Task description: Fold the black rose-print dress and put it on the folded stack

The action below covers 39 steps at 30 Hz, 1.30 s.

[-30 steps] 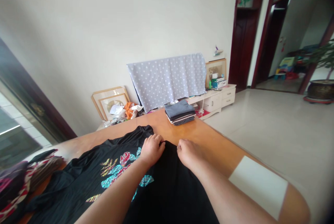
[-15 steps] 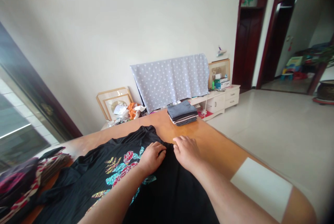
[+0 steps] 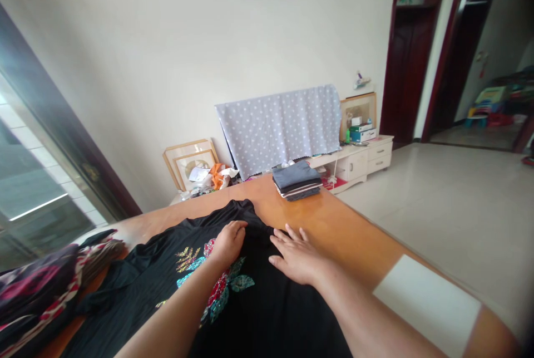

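A black shirt (image 3: 283, 313) lies spread across the table, with a sequined flower design (image 3: 217, 291) in red, teal and gold on its front. My left hand (image 3: 228, 242) is on the shirt's upper part beside the flowers, its fingers curled together against the cloth; their tips are partly hidden. Over the shirt's right edge rests my right hand (image 3: 294, 255), palm down with the fingers spread. My left forearm covers part of the design.
A folded stack of dark clothes (image 3: 297, 180) sits at the wooden table's (image 3: 346, 230) far edge. Rumpled clothes (image 3: 45, 291) are heaped at the left. A white sheet (image 3: 429, 302) lies on the right. Beyond stands a white low cabinet (image 3: 377, 155).
My left hand has shifted left and slightly up over the shirt, away from my right hand. My right hand has flattened and its fingers have spread. The view has turned slightly left.
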{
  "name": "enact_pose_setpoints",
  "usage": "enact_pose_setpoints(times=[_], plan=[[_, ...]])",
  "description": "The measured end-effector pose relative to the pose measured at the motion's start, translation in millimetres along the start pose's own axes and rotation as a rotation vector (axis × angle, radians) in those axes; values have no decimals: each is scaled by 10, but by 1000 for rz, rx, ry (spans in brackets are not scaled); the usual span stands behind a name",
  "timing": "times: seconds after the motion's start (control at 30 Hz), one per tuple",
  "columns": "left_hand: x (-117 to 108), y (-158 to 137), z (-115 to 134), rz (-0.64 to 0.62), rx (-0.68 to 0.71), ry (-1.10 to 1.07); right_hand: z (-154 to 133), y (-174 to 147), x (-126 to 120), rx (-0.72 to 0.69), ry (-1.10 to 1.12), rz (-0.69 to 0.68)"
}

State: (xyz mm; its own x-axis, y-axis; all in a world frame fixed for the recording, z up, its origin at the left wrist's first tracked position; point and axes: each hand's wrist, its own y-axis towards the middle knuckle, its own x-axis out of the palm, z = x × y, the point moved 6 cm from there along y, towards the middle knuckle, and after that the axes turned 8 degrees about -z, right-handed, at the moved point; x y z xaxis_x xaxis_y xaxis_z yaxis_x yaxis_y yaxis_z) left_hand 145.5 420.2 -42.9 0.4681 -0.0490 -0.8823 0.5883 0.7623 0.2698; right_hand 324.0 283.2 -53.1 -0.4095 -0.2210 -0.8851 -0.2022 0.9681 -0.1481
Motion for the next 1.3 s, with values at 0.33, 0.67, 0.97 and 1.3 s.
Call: enact_pose_setpoints(times=[0.33, 0.67, 0.97, 1.3], plan=[[-2, -71, -354, -80, -99, 141, 7, -42, -11, 29, -8, -24], [79, -154, 508, -102, 66, 167, 13, -38, -15, 12, -5, 7], [122, -253, 614, -135, 182, 84, 2, -59, -57, 17, 13, 20], [178, -324, 702, -218, 244, 30, 43, -30, -87, -5, 51, 65]])
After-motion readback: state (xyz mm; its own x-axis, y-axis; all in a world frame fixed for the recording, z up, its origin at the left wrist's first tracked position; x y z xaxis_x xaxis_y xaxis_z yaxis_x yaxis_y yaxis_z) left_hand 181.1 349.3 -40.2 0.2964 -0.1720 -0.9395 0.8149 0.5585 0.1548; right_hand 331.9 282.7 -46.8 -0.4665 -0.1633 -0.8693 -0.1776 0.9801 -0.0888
